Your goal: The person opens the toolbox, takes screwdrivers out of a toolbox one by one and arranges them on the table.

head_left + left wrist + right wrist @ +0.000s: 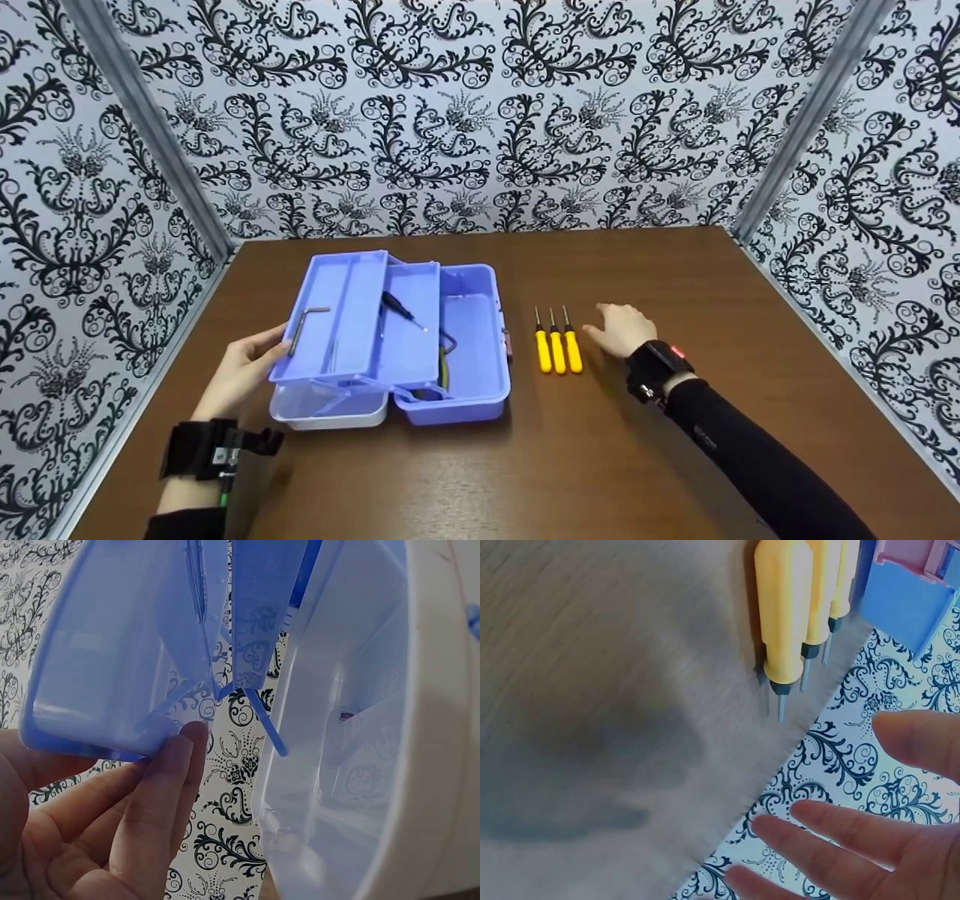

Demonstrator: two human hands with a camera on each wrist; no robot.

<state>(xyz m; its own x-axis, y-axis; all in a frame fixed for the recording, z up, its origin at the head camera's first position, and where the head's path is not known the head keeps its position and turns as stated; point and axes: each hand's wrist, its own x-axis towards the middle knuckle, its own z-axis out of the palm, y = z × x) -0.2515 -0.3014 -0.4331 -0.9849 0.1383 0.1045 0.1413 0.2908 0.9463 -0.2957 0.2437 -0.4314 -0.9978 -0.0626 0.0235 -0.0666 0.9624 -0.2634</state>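
Note:
A light-blue toolbox [480,345] stands unfolded, its stepped trays spread to the left over a translucent lid [367,421]. My left hand [236,367] grips the outer edge of the top tray [352,277], thumb on the upper side and fingers beneath, as the left wrist view shows from below. To the right of the box lie three yellow-handled screwdrivers [557,354] side by side, tips pointing away from me. Just right of them is my right hand [624,330], palm down with spread fingers and nothing held. In the right wrist view its thumb [919,739] is apart from the screwdrivers.
An L-shaped hex key [298,331] lies in the top tray near my left thumb. The middle tray holds a small black-handled screwdriver [397,306]. Tools with a yellowish handle [444,371] show partly inside the box. Patterned walls [480,150] enclose the brown table [480,480].

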